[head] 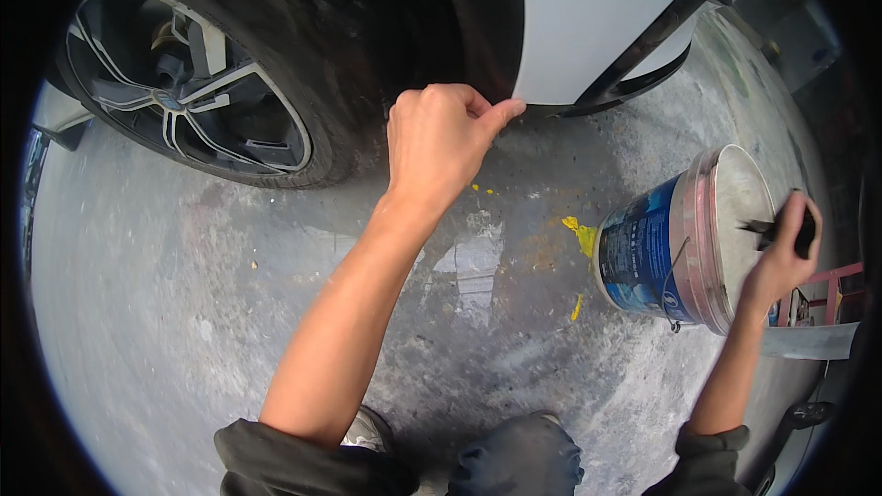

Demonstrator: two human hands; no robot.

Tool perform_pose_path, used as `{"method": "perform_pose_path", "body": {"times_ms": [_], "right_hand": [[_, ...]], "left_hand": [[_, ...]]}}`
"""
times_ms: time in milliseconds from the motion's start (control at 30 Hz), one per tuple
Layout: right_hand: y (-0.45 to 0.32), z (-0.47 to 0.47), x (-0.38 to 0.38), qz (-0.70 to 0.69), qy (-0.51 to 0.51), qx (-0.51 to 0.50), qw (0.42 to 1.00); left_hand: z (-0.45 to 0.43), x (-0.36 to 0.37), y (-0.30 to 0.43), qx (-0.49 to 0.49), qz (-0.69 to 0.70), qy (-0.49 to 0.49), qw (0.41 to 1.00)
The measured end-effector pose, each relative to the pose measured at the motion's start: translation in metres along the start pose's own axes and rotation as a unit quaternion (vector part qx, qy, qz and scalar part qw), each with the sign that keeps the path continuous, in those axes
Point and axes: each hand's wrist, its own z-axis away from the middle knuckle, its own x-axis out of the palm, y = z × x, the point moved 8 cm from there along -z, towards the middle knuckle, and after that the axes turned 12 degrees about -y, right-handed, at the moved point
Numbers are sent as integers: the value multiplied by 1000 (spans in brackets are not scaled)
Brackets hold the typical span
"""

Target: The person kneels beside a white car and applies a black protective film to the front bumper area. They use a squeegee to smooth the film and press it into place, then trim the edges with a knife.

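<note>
My left hand (pixel 441 141) is at the lower corner of a white car body panel (pixel 586 21), beside the dark wheel arch. Its thumb and fingers are pinched at the panel's edge; whether anything thin is between them I cannot tell. My right hand (pixel 782 255) grips a small black object (pixel 805 231) with a dark, pointed part that sticks out to the left, over the bucket's pale top. The kind of tool is unclear. Below that hand stands a plastic bucket (pixel 637 244) with a blue printed label and a wire handle.
A car wheel (pixel 169 100) with a spoked alloy rim and black tyre is at upper left. Yellow paint spots (pixel 584 238) mark the worn concrete floor (pixel 482 358). A red frame (pixel 834 289) stands at far right, near another car's side. My knee and shoe are at the bottom.
</note>
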Motion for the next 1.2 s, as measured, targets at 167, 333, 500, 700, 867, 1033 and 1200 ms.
{"method": "perform_pose_path", "body": {"times_ms": [167, 333, 500, 700, 867, 1033, 1200], "right_hand": [[125, -40, 42, 162, -315, 20, 935], [262, 71, 80, 6, -679, 240, 694], [268, 89, 90, 1, -708, 246, 662], [144, -29, 44, 177, -483, 125, 848], [25, -40, 41, 64, -384, 45, 920], [-40, 19, 119, -137, -411, 101, 896], [-50, 58, 186, -130, -321, 8, 938]], "left_hand": [[4, -2, 3, 32, -106, 71, 991], [0, 6, 7, 59, -49, 43, 996], [-3, -1, -4, 23, -11, 6, 1000], [-1, -3, 19, -61, -111, -42, 991], [3, 14, 44, -50, -94, -24, 994], [-1, 22, 21, -132, 111, -26, 985], [4, 17, -9, -113, 97, -43, 988]]}}
